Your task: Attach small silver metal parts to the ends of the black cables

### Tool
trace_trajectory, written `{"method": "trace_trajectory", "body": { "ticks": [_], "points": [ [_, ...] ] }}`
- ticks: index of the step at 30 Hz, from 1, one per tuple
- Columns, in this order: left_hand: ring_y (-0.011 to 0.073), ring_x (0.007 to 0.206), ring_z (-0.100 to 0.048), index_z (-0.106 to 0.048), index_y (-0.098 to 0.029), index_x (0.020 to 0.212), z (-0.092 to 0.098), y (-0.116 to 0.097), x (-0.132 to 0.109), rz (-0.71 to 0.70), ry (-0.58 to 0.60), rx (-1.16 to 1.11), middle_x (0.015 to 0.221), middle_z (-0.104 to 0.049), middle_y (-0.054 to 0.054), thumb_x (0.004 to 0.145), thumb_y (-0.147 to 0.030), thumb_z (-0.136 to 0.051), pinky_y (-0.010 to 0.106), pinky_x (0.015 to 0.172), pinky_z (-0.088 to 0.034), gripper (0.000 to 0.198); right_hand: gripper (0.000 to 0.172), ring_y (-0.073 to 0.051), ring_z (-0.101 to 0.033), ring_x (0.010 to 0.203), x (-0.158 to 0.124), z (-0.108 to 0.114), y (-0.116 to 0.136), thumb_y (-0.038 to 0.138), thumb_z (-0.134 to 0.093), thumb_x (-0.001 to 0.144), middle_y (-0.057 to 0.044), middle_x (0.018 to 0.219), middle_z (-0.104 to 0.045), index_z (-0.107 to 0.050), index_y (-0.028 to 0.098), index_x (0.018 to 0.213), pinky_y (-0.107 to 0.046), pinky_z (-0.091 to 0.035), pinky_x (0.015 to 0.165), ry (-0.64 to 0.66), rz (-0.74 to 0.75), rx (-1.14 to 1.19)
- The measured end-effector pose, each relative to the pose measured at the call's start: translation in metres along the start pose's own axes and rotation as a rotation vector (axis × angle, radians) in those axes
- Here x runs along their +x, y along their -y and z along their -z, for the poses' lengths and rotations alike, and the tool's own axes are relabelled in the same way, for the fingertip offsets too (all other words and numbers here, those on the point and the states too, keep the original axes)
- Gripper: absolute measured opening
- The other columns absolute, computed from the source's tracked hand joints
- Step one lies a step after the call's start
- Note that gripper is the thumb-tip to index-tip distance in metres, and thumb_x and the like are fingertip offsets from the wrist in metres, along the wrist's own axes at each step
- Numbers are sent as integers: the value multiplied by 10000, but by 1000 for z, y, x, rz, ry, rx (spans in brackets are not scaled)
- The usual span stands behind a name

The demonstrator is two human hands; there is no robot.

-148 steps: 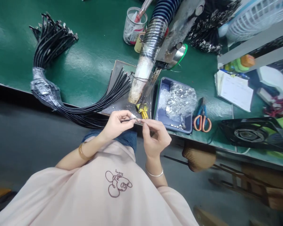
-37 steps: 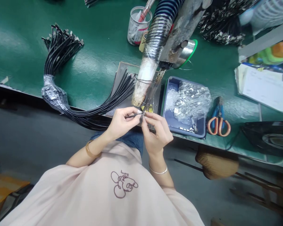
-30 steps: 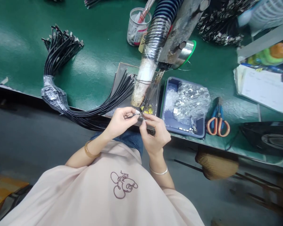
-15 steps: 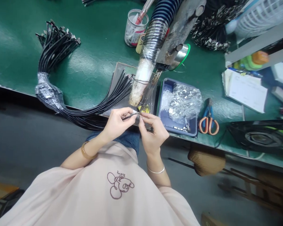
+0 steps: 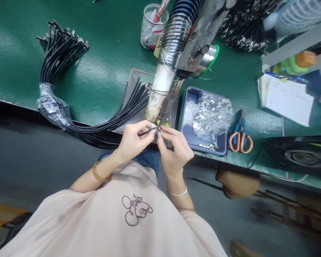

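My left hand (image 5: 133, 140) pinches the end of a thin black cable (image 5: 147, 131) at the front edge of the green bench. My right hand (image 5: 174, 150) meets it fingertip to fingertip, closed on a small metal piece at the cable's tip; the piece is too small to make out. Both hands sit just below the wrapped nozzle of a hose (image 5: 160, 93). A bundle of black cables (image 5: 107, 125) curves from the dark plate (image 5: 135, 80) to the left, bound in plastic wrap (image 5: 49, 107).
A blue tray (image 5: 188, 134) with a bag of small metal parts (image 5: 211, 114) sits right of my hands. Orange-handled scissors (image 5: 240, 137), a paper pad (image 5: 289, 101), a black fan (image 5: 299, 155) and a clear cup (image 5: 151, 26) stand on the green bench (image 5: 104, 67).
Both hands stay together at the cable tip near the nozzle; the fingers shift only slightly. The view has swayed a little.
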State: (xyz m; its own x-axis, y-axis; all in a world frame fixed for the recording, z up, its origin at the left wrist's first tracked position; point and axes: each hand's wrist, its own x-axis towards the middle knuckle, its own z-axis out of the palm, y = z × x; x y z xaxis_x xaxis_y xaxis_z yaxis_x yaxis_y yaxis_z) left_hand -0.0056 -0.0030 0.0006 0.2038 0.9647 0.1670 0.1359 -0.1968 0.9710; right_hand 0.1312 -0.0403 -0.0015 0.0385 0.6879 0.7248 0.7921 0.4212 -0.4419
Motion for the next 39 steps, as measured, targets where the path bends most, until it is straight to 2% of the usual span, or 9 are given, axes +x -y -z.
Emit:
{"method": "trace_trajectory", "body": {
  "ticks": [9, 14, 19, 21, 24, 27, 31, 35, 39],
  "points": [
    [59, 491, -420, -712, -129, 796, 2, 5, -7, -162, -23, 148, 579, -570, -44, 854, -156, -626, 171, 502, -363, 108, 194, -161, -785, 845, -3, 4, -4, 58, -685, 867, -47, 931, -797, -599, 231, 877, -250, -637, 760, 63, 95, -25],
    [63, 484, -421, -721, -122, 796, 1, 5, -7, -80, -10, 63, 565, -568, -34, 833, -175, -630, 171, 476, -350, 111, 173, -155, -780, 836, -2, 6, -3, 79, -681, 882, -32, 923, -796, -606, 235, 875, -255, -627, 748, 45, 45, 11],
    [81, 505, -472, -657, -132, 685, 1, 5, -9, 66, 15, -55, 574, -582, -8, 824, -219, -609, 189, 493, -379, 171, 115, -156, -773, 839, -3, 14, -2, 148, -675, 906, -16, 900, -783, -630, 222, 830, -263, -621, 739, 97, -213, 187],
    [85, 521, -488, -656, -133, 700, 1, 4, -10, 51, 18, -40, 594, -599, -3, 828, -212, -609, 192, 508, -391, 157, 93, -129, -746, 684, -5, 20, -1, 217, -659, 932, -13, 899, -777, -624, 214, 846, -236, -594, 618, 101, -393, 276],
    [80, 516, -478, -664, -135, 724, 0, 3, -14, -30, 0, 38, 601, -604, -10, 839, -181, -614, 192, 516, -393, 133, 126, -77, -591, 440, -7, 29, 1, 295, -587, 979, 43, 690, -704, -621, 210, 892, -189, -464, 455, 75, -557, 290],
    [77, 515, -462, -670, -142, 754, -1, 1, -18, -151, -15, 141, 609, -591, -23, 854, -138, -611, 194, 533, -398, 116, 164, -67, -513, 439, -6, 30, 3, 302, -594, 966, 76, 545, -564, -662, 205, 853, -182, -404, 477, 185, -472, 148],
    [78, 525, -440, -613, -162, 700, -4, -1, -23, -235, -3, 171, 593, -541, -35, 852, -125, -581, 203, 543, -380, 160, 171, -52, -432, 440, -5, 22, 6, 235, -620, 914, 79, 542, -515, -641, 195, 749, -188, -365, 491, 311, -309, 82],
    [58, 471, -402, -579, -167, 722, -2, -3, -24, 79, 137, -133, 557, -521, -50, 840, -204, -596, 190, 486, -341, 124, 210, -58, -402, 417, -9, 24, 9, 197, -590, 898, 87, 518, -484, -600, 204, 688, -194, -337, 456, 233, -321, 143],
    [34, 382, -329, -598, -158, 780, 10, -2, -20, 438, 387, -510, 519, -575, -43, 814, -370, -697, 186, 404, -241, 237, 194, -87, -486, 450, -3, 44, -7, 253, -570, 921, 63, 553, -557, -637, 208, 744, -222, -366, 495, -126, -386, 26]
  ]
}}
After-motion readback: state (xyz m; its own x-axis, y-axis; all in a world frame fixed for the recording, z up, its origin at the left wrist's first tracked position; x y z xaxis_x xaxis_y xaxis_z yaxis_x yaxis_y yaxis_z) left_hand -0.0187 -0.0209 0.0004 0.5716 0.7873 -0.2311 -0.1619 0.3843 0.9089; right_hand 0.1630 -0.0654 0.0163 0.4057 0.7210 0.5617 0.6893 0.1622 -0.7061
